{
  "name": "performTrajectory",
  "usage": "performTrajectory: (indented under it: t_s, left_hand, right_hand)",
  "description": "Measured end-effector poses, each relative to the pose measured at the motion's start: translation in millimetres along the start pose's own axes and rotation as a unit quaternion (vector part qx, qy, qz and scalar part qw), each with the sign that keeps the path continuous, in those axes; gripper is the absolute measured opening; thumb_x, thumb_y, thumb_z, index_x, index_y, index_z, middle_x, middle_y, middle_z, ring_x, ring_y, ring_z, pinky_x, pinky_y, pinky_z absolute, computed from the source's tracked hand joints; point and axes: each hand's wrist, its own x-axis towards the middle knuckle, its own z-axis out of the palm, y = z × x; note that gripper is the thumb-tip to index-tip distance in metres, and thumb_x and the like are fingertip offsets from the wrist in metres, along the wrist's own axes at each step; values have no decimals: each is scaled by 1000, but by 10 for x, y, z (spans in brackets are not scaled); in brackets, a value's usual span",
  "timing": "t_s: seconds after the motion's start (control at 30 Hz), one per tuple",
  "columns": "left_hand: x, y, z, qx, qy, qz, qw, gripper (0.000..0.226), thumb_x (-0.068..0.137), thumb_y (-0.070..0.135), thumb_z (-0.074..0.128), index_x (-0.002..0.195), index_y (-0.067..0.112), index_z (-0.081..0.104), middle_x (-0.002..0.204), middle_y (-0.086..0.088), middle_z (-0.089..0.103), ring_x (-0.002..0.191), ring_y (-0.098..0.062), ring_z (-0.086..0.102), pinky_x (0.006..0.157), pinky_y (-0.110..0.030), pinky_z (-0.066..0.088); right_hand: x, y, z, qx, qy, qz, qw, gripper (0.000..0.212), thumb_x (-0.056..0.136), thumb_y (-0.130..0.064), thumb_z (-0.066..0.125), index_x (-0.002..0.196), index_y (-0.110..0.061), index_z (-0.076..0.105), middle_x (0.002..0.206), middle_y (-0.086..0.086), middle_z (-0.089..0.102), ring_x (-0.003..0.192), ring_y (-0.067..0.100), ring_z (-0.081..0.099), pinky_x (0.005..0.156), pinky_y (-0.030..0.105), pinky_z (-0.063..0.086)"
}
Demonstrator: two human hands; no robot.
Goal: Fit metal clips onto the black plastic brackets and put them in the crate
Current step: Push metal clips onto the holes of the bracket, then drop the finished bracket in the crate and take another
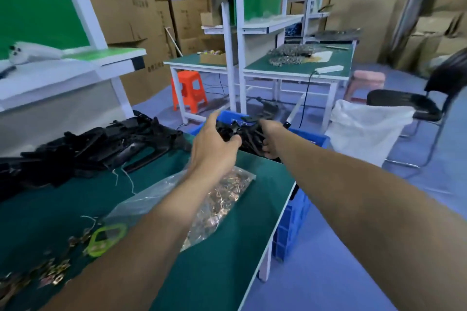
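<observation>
Both my arms reach over the far corner of the green table [227, 247] into the blue crate [307, 137], which holds black plastic brackets [249, 134]. My left hand [214, 144] hovers at the crate's near left side, fingers curled against a bracket. My right hand [269, 139] is inside the crate, its fingers wrapped around a black bracket. A heap of black brackets [83, 151] lies on the table's left. A clear bag of metal clips [222, 202] lies under my left forearm. Loose clips [50, 272] sit at the near left.
A green tape ring [106, 237] lies by the loose clips. A white sack [364, 129] and a black chair [417, 103] stand right of the crate. An orange stool [189, 89] and other green-topped benches [298, 68] stand behind. Cardboard boxes line the walls.
</observation>
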Motion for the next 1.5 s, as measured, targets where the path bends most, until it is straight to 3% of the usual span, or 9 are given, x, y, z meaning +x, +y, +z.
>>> performTrajectory:
  t_s: [0.13, 0.23, 0.43, 0.63, 0.8, 0.93, 1.07, 1.3, 1.5]
  left_hand:
    - [24, -497, -557, 20, 79, -9, 997, 41, 89, 20, 64, 126, 38, 64, 103, 17, 65, 57, 3, 63, 46, -10, 44]
    - [-31, -942, -906, 1, 119, -58, 991, 23, 92, 18, 66, 102, 36, 75, 82, 30, 63, 56, 13, 60, 47, -1, 40]
    - [-239, -1585, -1591, -33, 200, -142, 969, 27, 89, 15, 70, 71, 33, 77, 66, 17, 74, 49, -7, 68, 48, -25, 57]
    - [-561, -2044, -2319, -55, 276, -237, 930, 61, 84, 41, 77, 37, 13, 50, 36, 8, 45, 32, -6, 38, 46, -26, 37]
    - [-968, -2566, -2930, -95, 335, -294, 890, 7, 93, 18, 70, 89, 15, 76, 59, 3, 68, 51, -11, 63, 56, -25, 53]
    - [-1399, -2932, -3334, -52, 287, -316, 903, 57, 90, 4, 71, 140, 26, 58, 62, 17, 56, 49, 0, 46, 45, -14, 42]
    - [-1764, -3221, -3445, 23, 244, -365, 898, 53, 92, 11, 69, 141, 28, 57, 138, -6, 62, 39, 0, 50, 44, -18, 41]
    - [-1935, -3232, -3062, 79, 38, -306, 948, 49, 82, 27, 78, 130, 34, 66, 107, 20, 65, 91, 3, 61, 70, -1, 43]
    - [-1780, -3188, -2914, 207, 75, -268, 938, 20, 93, 22, 68, 111, 30, 70, 104, 7, 74, 91, -13, 68, 84, -29, 57]
  right_hand:
    - [-139, 393, 705, -154, 6, -94, 984, 23, 87, -28, 62, 98, -9, 70, 94, 11, 68, 88, 31, 65, 69, 31, 48]
    - [-431, 511, 1146, -200, -24, -152, 968, 22, 83, -17, 60, 96, -20, 77, 98, 7, 73, 93, 29, 66, 78, 29, 51]
    - [-991, 455, 1892, -273, -148, -246, 918, 23, 86, -15, 55, 92, -15, 77, 97, 8, 75, 93, 27, 68, 86, 37, 59]
    - [-1530, 549, 2911, -292, -317, -220, 875, 30, 85, -12, 64, 110, 1, 73, 118, 17, 71, 113, 33, 64, 94, 54, 54]
    - [-1780, 777, 3690, -346, -354, -193, 847, 26, 92, -10, 63, 115, -1, 71, 130, 15, 66, 123, 31, 59, 98, 58, 51]
    - [-1802, 943, 4212, -435, -373, -253, 780, 52, 95, -19, 65, 144, -4, 50, 145, 12, 53, 130, 31, 53, 107, 48, 48]
    - [-1584, 999, 4674, -495, -316, -289, 756, 85, 95, -36, 65, 160, -14, 15, 160, 13, 33, 145, 35, 34, 114, 43, 39]
    - [-979, 946, 5202, -485, -229, -244, 808, 86, 93, -42, 67, 155, -14, 15, 144, 20, 48, 123, 40, 55, 100, 47, 51]
    - [-845, 986, 5416, -499, -103, -289, 811, 47, 89, -18, 62, 131, -8, 47, 113, 17, 65, 102, 38, 64, 85, 45, 56]
